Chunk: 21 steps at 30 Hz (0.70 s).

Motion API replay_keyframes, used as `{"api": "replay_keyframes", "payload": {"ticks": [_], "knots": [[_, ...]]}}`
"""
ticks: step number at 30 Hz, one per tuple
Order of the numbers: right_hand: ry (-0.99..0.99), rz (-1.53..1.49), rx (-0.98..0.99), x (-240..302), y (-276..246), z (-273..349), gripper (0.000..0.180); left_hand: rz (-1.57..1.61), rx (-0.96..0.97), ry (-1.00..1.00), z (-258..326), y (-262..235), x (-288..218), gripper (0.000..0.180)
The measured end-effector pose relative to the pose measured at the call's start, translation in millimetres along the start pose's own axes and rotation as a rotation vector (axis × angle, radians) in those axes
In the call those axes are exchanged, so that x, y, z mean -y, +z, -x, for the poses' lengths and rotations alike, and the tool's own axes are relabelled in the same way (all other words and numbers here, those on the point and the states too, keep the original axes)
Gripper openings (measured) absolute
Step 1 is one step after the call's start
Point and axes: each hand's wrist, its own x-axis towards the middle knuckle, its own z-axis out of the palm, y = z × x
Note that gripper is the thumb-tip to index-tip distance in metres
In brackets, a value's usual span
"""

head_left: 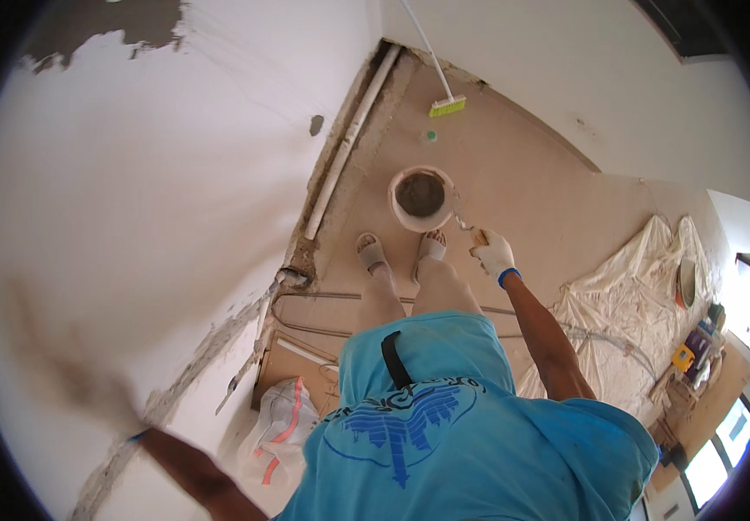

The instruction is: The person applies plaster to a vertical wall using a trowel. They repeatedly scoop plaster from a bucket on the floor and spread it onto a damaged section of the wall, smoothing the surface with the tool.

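My right hand (495,255), in a white glove with a blue cuff, is closed round the wooden handle of a trowel (479,236). The metal neck points toward a round pale bucket (398,211) on the floor just beyond my feet; its blade is hard to make out against the rim. Grey wet mortar (420,193) shows inside the bucket. Over at the left, my gloved left hand (101,399) is smeared by motion in front of the white wall (158,200). A blurred streak extends up from it, too indistinct to name, and its fingers cannot be read.
Along the wall's foot lies a white pipe (353,143) in a rough channel. A broom (448,106) leans at the far wall. Plastic sheeting (627,282) covers floor at the right, beside tools on a board (722,373). A white sack (284,425) and grey conduits (331,296) lie nearby.
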Motion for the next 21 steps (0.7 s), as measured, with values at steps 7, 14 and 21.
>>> {"api": "replay_keyframes", "payload": {"ticks": [7,14,21], "knots": [[-0.074,0.467,-0.005,-43,8,-22,0.051,0.956,0.913,-0.939,215,237,-174,0.048],[-0.032,0.337,-0.001,-67,42,-46,0.065,1.364,1.015,-1.220,280,350,-311,0.052],[-0.081,0.227,-0.138,-36,98,-87,0.070,1.404,1.100,-1.195,308,461,-376,0.062]]}}
